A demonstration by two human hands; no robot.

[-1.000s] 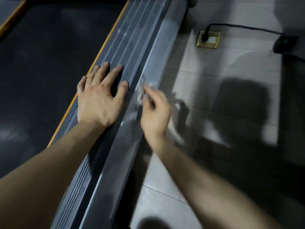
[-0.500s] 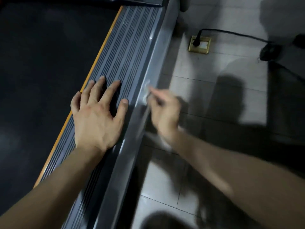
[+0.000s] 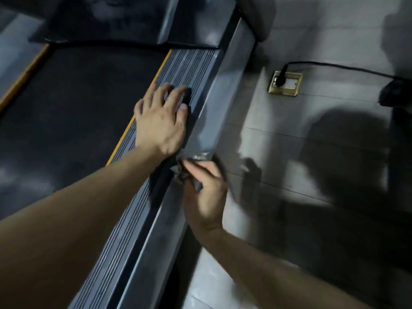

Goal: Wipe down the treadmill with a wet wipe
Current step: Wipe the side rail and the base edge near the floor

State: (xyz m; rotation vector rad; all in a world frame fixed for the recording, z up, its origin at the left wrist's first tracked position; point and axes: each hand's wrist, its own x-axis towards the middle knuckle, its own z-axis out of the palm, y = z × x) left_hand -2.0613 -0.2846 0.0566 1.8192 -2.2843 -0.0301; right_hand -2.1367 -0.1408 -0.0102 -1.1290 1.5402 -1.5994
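The treadmill fills the left of the head view: a black belt (image 3: 73, 112), a ribbed grey side rail (image 3: 187, 65) with a yellow edge, and a smooth grey outer rail (image 3: 225, 85). My left hand (image 3: 161, 120) lies flat with spread fingers on the ribbed rail. Just below it, my right hand (image 3: 204, 195) grips a crumpled, greyish wet wipe (image 3: 189, 168) and presses it against the outer rail. The wipe is blurred and partly hidden by my fingers.
Grey tiled floor (image 3: 289, 152) lies to the right of the treadmill. A brass floor socket (image 3: 286, 83) holds a black plug whose cable (image 3: 347, 68) runs right to a dark object (image 3: 396, 92). The treadmill's front housing (image 3: 124, 16) stands at the top.
My right hand with the wipe has slid back along the outer rail, from level with my left fingertips to below my left wrist. The view has shifted forward, showing the treadmill's front.
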